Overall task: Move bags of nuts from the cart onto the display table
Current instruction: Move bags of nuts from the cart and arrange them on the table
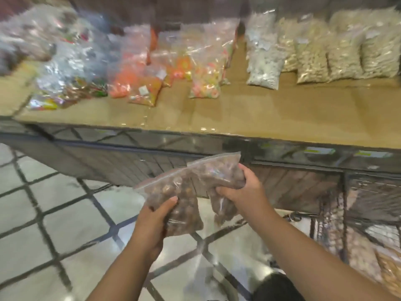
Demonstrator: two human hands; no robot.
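Each hand holds a clear zip bag of brown nuts, in the air below the front edge of the display table (260, 118). My left hand (155, 220) grips the left bag of nuts (173, 192) from beneath. My right hand (243, 187) is closed around the right bag of nuts (214, 172), which hangs partly below the fist. The two bags touch each other. The wire cart (373, 213) stands at the right edge with more bags of nuts inside.
Cardboard covers the tabletop. Pale nut bags (338, 51) lie at the back right, white ones (263, 53) beside them, and colourful sweet bags (204, 68) and foil-wrapped packs (65, 68) to the left. A tiled floor (54, 213) lies below.
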